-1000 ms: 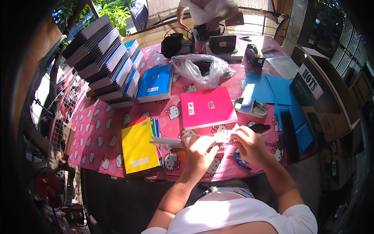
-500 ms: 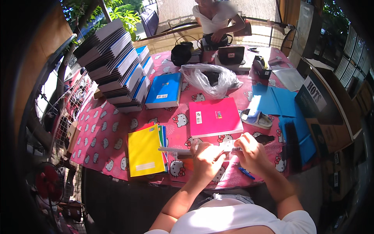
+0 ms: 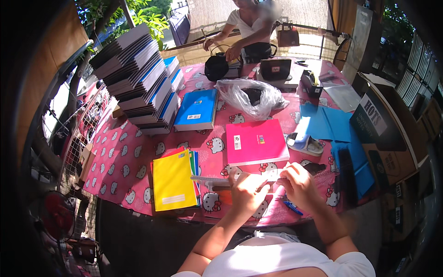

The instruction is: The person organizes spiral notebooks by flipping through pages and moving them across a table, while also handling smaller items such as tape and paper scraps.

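Observation:
My left hand (image 3: 249, 190) is closed on a thin grey-edged notebook (image 3: 210, 180), seen edge-on above the pink tablecloth. My right hand (image 3: 299, 185) pinches at the right end of that edge, its fingertips close to my left ones; the small part between them is too small to make out. Just beyond the hands lies a pink notebook (image 3: 257, 143). Left of them, a yellow spiral notebook (image 3: 174, 181) tops a small pile of coloured ones. Beneath my right wrist are blue-handled pliers or cutters (image 3: 292, 207), partly hidden.
Tall stacks of notebooks (image 3: 138, 87) stand at the left, beside a blue notebook (image 3: 196, 110). Farther back are a clear plastic bag (image 3: 251, 98) and a tape dispenser (image 3: 311, 84). Blue sheets (image 3: 330, 122), a slipper (image 3: 304, 143) and a cardboard box (image 3: 385, 124) are at the right.
My hands stay almost in place, with small finger movement at the notebook's right end. Across the table, a person's hands have moved left from their waist toward a black bag.

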A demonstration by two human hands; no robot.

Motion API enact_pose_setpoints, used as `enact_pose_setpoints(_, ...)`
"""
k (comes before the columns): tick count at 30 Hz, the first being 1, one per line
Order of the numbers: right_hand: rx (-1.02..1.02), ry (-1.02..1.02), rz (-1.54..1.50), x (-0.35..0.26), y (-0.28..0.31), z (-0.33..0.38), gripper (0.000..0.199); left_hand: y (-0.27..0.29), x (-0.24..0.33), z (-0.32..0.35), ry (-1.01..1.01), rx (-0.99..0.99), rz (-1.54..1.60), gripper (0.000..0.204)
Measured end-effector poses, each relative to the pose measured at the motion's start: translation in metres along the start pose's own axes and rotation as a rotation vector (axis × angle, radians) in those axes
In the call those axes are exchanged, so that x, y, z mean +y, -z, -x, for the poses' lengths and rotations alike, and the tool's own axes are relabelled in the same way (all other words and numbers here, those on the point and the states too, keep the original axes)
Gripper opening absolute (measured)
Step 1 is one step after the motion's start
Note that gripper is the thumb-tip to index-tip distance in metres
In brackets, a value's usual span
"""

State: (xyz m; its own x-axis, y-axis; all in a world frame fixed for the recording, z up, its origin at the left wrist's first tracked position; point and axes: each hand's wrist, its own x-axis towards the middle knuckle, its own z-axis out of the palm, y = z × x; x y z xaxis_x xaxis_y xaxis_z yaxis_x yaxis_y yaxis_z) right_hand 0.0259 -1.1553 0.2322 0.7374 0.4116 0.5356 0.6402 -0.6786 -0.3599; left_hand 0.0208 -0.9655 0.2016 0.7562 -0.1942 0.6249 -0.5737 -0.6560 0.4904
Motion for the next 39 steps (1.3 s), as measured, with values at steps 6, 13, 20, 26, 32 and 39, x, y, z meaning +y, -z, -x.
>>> enact_pose_setpoints(6, 0.027, -0.007, -0.051, -0.009, 0.000, -0.004, 0.015, 0.006, 0.009, -0.006, 0.086, -0.030, 0.022, 0.037)
enact_pose_setpoints(13, -0.379, -0.039, -0.493, 0.054, 0.030, -0.025, 0.028, 0.015, -0.003, 0.009, -0.036, -0.062, 0.062, 0.032)
enact_pose_setpoints(20, -0.407, -0.508, 0.375, 0.223, -0.035, 0.029, 0.034, 0.017, 0.005, -0.002, 0.028, 0.022, -0.123, 0.021)
enact_pose_setpoints(26, -0.273, -0.505, 0.432, 0.245, -0.061, 0.038, 0.043, 0.023, -0.005, 0.000, 0.061, -0.036, 0.009, 0.027)
enact_pose_setpoints(32, -0.365, -0.613, 0.357, 0.250, -0.054, 0.029, 0.041, 0.018, -0.010, -0.001, -0.013, 0.009, -0.007, 0.030)
enact_pose_setpoints(39, 0.155, -0.291, -1.293, 0.184, -0.055, 0.022, 0.058, 0.020, -0.006, -0.003, 0.039, 0.013, 0.041, 0.019)
